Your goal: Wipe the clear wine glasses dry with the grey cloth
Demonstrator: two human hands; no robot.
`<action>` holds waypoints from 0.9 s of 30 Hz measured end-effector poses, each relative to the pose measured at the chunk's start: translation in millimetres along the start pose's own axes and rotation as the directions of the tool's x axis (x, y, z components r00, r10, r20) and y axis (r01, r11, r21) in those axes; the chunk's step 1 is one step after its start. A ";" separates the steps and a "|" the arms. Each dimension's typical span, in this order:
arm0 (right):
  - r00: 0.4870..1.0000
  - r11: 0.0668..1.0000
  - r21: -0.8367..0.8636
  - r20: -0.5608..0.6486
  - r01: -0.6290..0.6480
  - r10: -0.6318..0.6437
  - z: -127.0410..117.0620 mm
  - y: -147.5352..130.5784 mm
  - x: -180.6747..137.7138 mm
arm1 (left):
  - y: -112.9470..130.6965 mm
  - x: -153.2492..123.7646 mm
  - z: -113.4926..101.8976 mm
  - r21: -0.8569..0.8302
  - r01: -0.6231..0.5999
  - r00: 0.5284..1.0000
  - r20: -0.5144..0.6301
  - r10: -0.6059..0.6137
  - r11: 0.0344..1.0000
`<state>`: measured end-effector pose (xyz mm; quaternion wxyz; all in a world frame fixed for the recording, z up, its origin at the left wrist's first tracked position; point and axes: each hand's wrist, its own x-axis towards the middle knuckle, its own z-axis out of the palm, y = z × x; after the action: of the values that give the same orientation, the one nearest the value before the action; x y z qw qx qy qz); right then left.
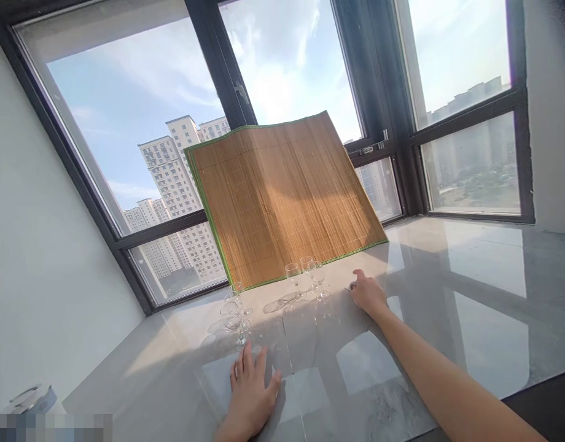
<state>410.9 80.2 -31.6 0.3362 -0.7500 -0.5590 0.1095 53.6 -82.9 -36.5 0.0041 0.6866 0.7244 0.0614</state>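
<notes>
My left hand is at the front of the tiled ledge, palm down, fingers spread. Just past its fingertips is a group of small, clear stemmed glasses; they overlap, so their number is hard to make out. Further back and to the right, another cluster of stemmed glasses casts shadows to the left. My right hand is right of that cluster, apart from it, with its fingers curled. A thin, faint edge shows by its fingertips; what it belongs to is too small to tell.
A bamboo mat with green edging leans against the dark-framed window behind the glasses. Glossy grey tiles cover the ledge and mirror the window. A white object stands at the lower left, partly blurred out.
</notes>
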 end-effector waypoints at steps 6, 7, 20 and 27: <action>1.000 1.000 -0.014 0.004 -0.011 0.011 -1.1 -0.5 -0.7 | 77.7 43.9 0.3 -0.106 -0.294 0.955 0.014 0.297 0.950; 1.000 1.000 -0.013 0.009 -0.011 0.011 -1.9 -0.8 -1.1 | 89.9 59.3 1.2 -0.116 -0.292 0.956 0.008 0.295 0.949; 1.000 1.000 -0.011 -0.004 -0.004 0.004 -0.8 -1.0 -0.5 | 139.7 129.6 0.6 -0.103 -0.265 0.963 0.028 0.269 0.959; 1.000 1.000 -0.008 -0.001 -0.016 0.016 0.8 1.3 0.4 | 97.6 12.2 -13.8 -0.224 -0.560 0.799 0.106 0.591 0.798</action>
<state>411.7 80.6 -33.0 0.3326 -0.7558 -0.5533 0.1095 148.7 -67.0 -12.6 0.1097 0.8740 0.4687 0.0662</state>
